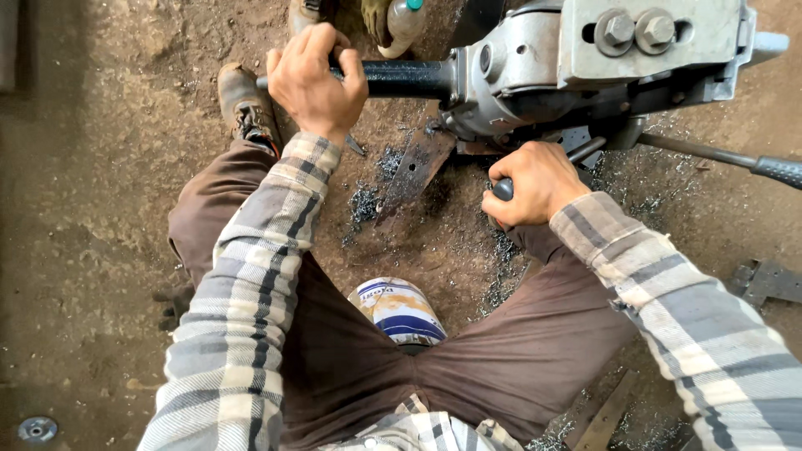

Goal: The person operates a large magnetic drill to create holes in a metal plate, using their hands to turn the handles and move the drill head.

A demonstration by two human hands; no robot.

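A grey drilling machine [585, 63] stands on the dirt floor [92, 209] at the far side of the scene, right of centre, with two large bolts [635, 29] on its top plate. A black side handle [405, 79] juts out to its left; the left hand [313, 79] is wrapped tight around that handle, fingers curled over the top. The right hand [535, 184] is closed firmly on a dark knob [502, 190] of a feed lever just below the machine body. Another lever arm [735, 160] with a black grip reaches out to the right.

Under the machine lies a flat rusty steel bar [413, 171], tilted toward the near left, with dark metal shavings [363, 205] scattered beside it. The person sits with legs spread in brown trousers [518, 351], a worn boot [242, 104] on the left. Between the legs lies a blue-and-white can [401, 311]. A plastic bottle [401, 21] stands at the far edge, and a metal bracket [769, 282] lies at the right.
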